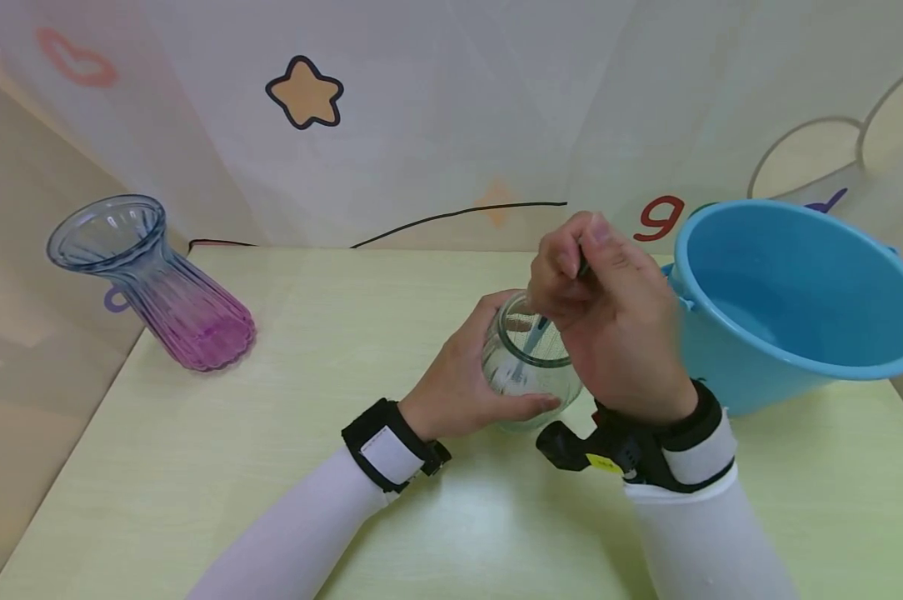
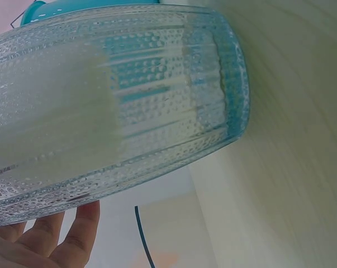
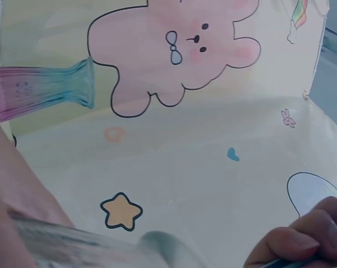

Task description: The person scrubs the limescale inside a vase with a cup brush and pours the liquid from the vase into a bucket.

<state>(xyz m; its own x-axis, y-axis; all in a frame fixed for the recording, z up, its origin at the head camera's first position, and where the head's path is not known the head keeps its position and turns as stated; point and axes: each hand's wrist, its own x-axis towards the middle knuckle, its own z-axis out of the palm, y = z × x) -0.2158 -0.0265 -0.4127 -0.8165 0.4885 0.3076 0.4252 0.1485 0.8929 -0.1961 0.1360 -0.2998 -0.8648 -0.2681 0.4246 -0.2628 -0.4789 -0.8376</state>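
Note:
My left hand (image 1: 459, 375) grips a clear glass jar (image 1: 525, 402) round its side, with the thumb across the near face. Dimpled, ribbed glass shows in the left wrist view, where the jar (image 2: 157, 106) stands low over the table and fingers (image 2: 81, 231) wrap its far side. Raised above the mouth, my right hand (image 1: 620, 325) pinches the upper end of a slim blue-handled tool (image 1: 536, 335). The tool slants down through the mouth into the jar; its lower end looks pale through the glass, and I cannot tell its kind. In the right wrist view a bit of dark handle (image 3: 288, 262) shows beneath curled fingers.
A light blue bucket (image 1: 744, 371) stands close to the right of my right hand. At the far left is a fluted glass vase (image 1: 197, 300), blue fading to pink. A printed backdrop (image 1: 436, 125) rises behind the pale wooden table (image 1: 331, 333).

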